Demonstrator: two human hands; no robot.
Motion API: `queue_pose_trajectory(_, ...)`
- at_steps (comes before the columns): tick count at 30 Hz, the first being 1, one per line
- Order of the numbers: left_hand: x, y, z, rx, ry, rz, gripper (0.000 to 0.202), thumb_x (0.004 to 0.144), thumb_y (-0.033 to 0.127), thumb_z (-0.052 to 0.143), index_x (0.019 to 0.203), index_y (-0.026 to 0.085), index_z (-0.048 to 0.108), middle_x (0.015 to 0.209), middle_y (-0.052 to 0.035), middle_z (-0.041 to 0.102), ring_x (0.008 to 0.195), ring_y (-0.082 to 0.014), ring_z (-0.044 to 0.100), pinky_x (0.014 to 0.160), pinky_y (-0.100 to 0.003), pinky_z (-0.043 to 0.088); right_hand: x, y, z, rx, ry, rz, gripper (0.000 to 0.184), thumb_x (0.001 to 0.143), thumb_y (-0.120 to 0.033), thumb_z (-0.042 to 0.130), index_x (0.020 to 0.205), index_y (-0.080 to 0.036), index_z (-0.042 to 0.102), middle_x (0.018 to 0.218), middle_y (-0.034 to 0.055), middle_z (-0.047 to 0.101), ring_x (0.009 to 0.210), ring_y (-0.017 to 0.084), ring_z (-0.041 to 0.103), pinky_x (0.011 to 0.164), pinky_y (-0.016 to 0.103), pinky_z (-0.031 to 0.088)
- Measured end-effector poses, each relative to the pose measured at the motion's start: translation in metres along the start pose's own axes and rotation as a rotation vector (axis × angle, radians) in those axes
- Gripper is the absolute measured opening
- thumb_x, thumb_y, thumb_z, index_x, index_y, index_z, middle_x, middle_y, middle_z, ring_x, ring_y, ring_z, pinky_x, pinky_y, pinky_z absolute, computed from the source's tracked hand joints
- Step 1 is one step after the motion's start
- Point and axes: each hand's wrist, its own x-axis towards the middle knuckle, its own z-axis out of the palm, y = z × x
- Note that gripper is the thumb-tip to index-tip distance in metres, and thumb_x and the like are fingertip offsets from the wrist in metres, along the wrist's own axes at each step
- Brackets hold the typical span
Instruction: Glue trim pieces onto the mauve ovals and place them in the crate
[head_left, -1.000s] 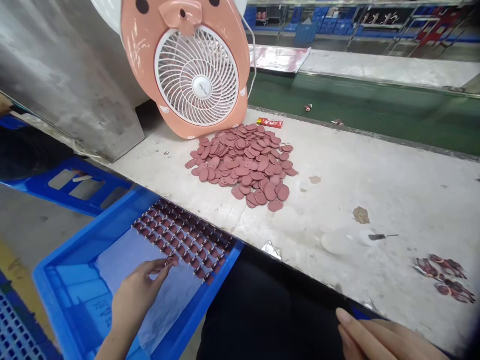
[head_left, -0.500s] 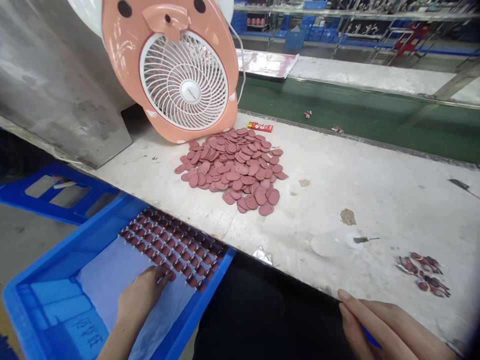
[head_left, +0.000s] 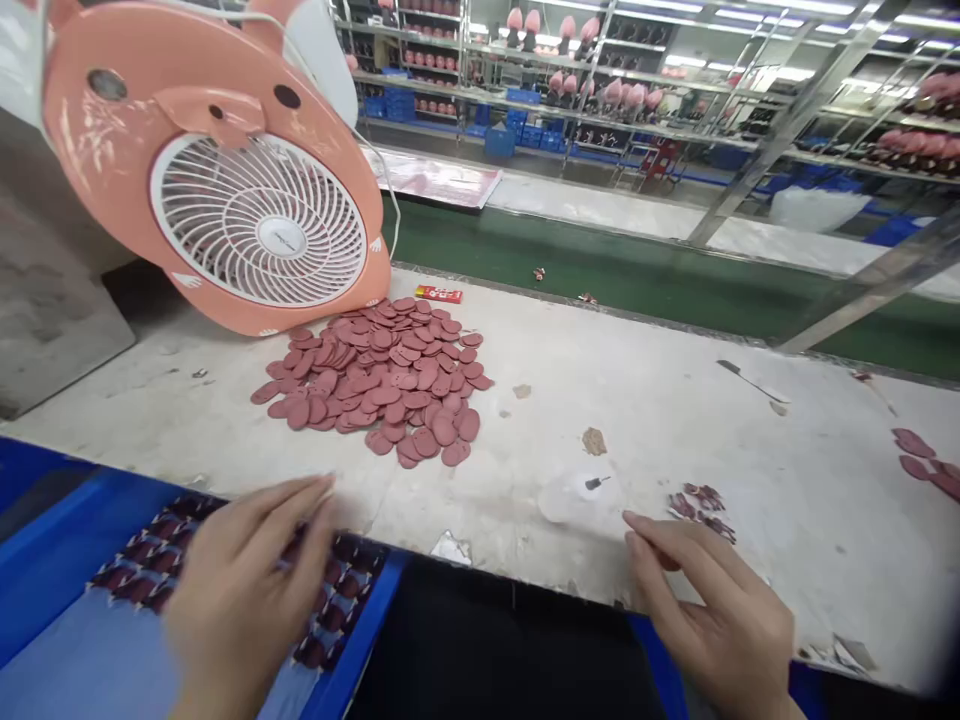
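Along the lower edge, the left hand point(head_left: 247, 590), fingers close together, lies over rows of dark pink pieces point(head_left: 349, 572) in a blue crate point(head_left: 360, 625); the right hand point(head_left: 709, 610), narrowly curled, is just below a small cluster of pink pieces point(head_left: 697, 505) on the white workbench point(head_left: 570, 540). Whether either hand holds anything cannot be told.

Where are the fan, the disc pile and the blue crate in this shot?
Fan point(head_left: 281, 238): head view, on the hub at the centre of its white grille.
Disc pile point(head_left: 367, 380): head view, on the middle of the pile.
Blue crate point(head_left: 356, 640): head view, on its near rim.
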Motion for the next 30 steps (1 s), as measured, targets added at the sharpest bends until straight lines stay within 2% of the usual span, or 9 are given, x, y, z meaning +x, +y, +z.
queue_pose_trajectory(2, 0.029, 0.04, 0.014, 0.107, -0.115, 0.125, 0.027, 0.09, 0.035, 0.057, 0.111, 0.023, 0.069, 0.108, -0.0063, 0.069, 0.104, -0.0274, 0.059, 0.091, -0.039, 0.045, 0.001, -0.002, 0.003, 0.003, -0.1, 0.065, 0.023, 0.089, -0.019, 0.064, 0.112, -0.02, 0.064, 0.094, 0.0052, 0.064, 0.081, 0.018, 0.062, 0.069, 0.031, 0.054)
queue_pose_trajectory(5, 0.052, 0.065, 0.025, 0.244, -0.232, 0.139, 0.032, 0.092, 0.041, 0.052, 0.112, 0.022, 0.069, 0.105, -0.0058, 0.069, 0.099, -0.0283, 0.061, 0.077, -0.037, 0.048, 0.003, -0.009, 0.008, 0.013, -0.255, 0.182, 0.036, 0.092, -0.035, 0.062, 0.124, -0.021, 0.055, 0.102, 0.007, 0.063, 0.091, 0.022, 0.062, 0.073, 0.035, 0.055)
queue_pose_trajectory(12, 0.065, 0.063, 0.027, 0.252, -0.313, 0.247, 0.029, 0.092, 0.037, 0.052, 0.108, 0.023, 0.072, 0.104, -0.007, 0.065, 0.097, -0.0288, 0.058, 0.071, -0.037, 0.048, 0.018, -0.022, 0.021, 0.135, -0.399, 0.35, 0.048, 0.091, -0.043, 0.06, 0.132, -0.025, 0.044, 0.116, 0.0096, 0.057, 0.106, 0.028, 0.055, 0.087, 0.046, 0.049)
queue_pose_trajectory(17, 0.074, 0.061, 0.033, 0.201, -0.273, 0.281, 0.028, 0.092, 0.037, 0.051, 0.093, 0.022, 0.076, 0.092, -0.0065, 0.067, 0.092, -0.0292, 0.058, 0.075, -0.039, 0.046, 0.025, -0.022, 0.032, 0.316, -0.351, 0.458, 0.031, 0.092, -0.042, 0.057, 0.115, -0.022, 0.054, 0.107, 0.0087, 0.06, 0.1, 0.027, 0.056, 0.085, 0.042, 0.048)
queue_pose_trajectory(21, 0.065, 0.069, 0.024, 0.087, -0.131, 0.134, 0.032, 0.095, 0.037, 0.046, 0.095, 0.021, 0.074, 0.098, -0.0066, 0.067, 0.094, -0.0258, 0.06, 0.074, -0.036, 0.047, 0.018, -0.019, 0.033, 0.56, -0.226, 0.556, 0.029, 0.097, -0.043, 0.046, 0.115, -0.021, 0.05, 0.104, 0.008, 0.06, 0.097, 0.024, 0.059, 0.085, 0.039, 0.05)
queue_pose_trajectory(23, 0.055, 0.085, 0.015, -0.147, -0.142, -0.012, 0.031, 0.094, 0.04, 0.048, 0.088, 0.021, 0.072, 0.095, -0.0049, 0.067, 0.086, -0.0209, 0.063, 0.067, -0.03, 0.049, 0.014, -0.02, 0.029, 0.712, -0.159, 0.589, 0.032, 0.098, -0.047, 0.035, 0.115, -0.022, 0.043, 0.097, 0.0056, 0.058, 0.086, 0.021, 0.061, 0.074, 0.036, 0.054)
queue_pose_trajectory(25, 0.042, 0.106, 0.007, -0.535, -0.282, -0.264, 0.033, 0.089, 0.046, 0.053, 0.073, 0.022, 0.069, 0.078, -0.0019, 0.067, 0.063, -0.0155, 0.058, 0.054, -0.025, 0.046, 0.013, -0.025, 0.023, 0.837, -0.143, 0.629, 0.031, 0.096, -0.05, 0.036, 0.113, -0.024, 0.039, 0.084, 0.0007, 0.053, 0.067, 0.016, 0.057, 0.056, 0.029, 0.053)
queue_pose_trajectory(27, 0.029, 0.13, 0.002, -0.796, -0.461, -0.499, 0.035, 0.085, 0.05, 0.058, 0.067, 0.022, 0.069, 0.058, 0.0, 0.063, 0.047, -0.0126, 0.049, 0.047, -0.024, 0.042, 0.015, -0.033, 0.015, 0.91, -0.186, 0.667, 0.03, 0.091, -0.046, 0.053, 0.108, -0.024, 0.043, 0.077, -0.0029, 0.05, 0.057, 0.012, 0.051, 0.047, 0.022, 0.046)
queue_pose_trajectory(30, 0.011, 0.155, 0.001, -0.921, -0.763, -0.528, 0.033, 0.082, 0.049, 0.062, 0.067, 0.022, 0.074, 0.054, -0.0031, 0.067, 0.05, -0.0144, 0.056, 0.048, -0.022, 0.043, 0.019, -0.044, 0.007, 0.996, -0.277, 0.695, 0.03, 0.081, -0.034, 0.072, 0.096, -0.022, 0.05, 0.078, -0.0023, 0.056, 0.059, 0.01, 0.053, 0.051, 0.02, 0.045)
